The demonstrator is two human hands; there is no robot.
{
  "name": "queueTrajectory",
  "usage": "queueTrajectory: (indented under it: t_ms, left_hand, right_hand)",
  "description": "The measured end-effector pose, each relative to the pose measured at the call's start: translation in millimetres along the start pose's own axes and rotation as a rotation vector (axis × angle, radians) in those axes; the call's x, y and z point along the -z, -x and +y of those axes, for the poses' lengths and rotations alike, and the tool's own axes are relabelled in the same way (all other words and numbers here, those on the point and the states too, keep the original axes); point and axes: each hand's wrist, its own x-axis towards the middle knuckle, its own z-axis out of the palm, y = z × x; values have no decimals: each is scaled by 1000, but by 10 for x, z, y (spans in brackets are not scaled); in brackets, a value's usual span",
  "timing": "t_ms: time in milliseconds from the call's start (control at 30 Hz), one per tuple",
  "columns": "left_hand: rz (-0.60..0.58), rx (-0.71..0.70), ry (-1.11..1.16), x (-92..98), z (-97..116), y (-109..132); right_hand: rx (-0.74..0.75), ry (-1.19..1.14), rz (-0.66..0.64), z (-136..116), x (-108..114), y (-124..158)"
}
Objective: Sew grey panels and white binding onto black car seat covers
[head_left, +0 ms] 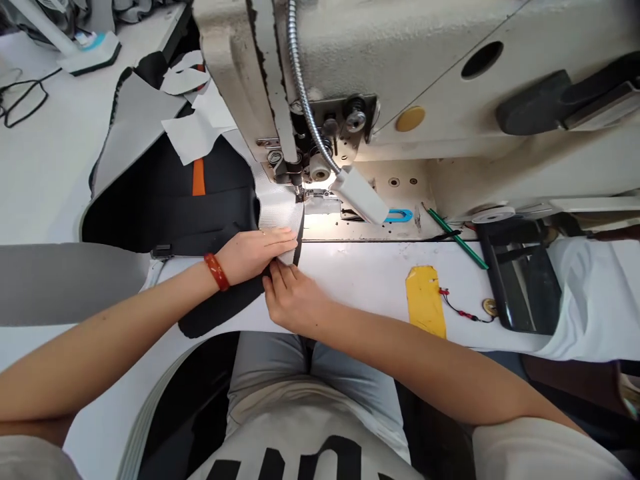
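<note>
A black and grey fabric piece (215, 207) lies at the sewing machine, its grey mesh edge strip (277, 207) running under the presser foot (299, 192). My left hand (253, 253), with a red bracelet (217, 272) at the wrist, rests on the strip just in front of the foot, fingers stretched out flat. Close against it, my right hand (295, 297) is closed on the near edge of the fabric, with fingers bent. The fabric between my fingertips is partly hidden. An orange tab (199, 177) and loose white pieces (193, 133) lie on the black part.
The sewing machine's head (425, 80) spans the upper right, with a small lamp (360, 193) beside the needle. On the right are a green pencil (457, 239), a yellow tag (425, 300) and a black tray (520, 287). A white lamp base (93, 52) stands at upper left.
</note>
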Motion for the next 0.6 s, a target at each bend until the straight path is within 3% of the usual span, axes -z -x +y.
queueTrajectory:
  t_ms: [100, 233, 467, 600]
  left_hand:
    - [56, 34, 72, -78, 11, 102]
    - [57, 34, 121, -149, 14, 34]
    - [109, 44, 54, -199, -224, -150]
    - [35, 74, -30, -124, -270, -254]
  right_hand:
    - [-12, 17, 26, -32, -25, 13]
    - [-33, 51, -3, 22, -30, -10]
    - [-60, 83, 9, 155, -70, -17]
    - [-94, 64, -31, 238, -80, -43]
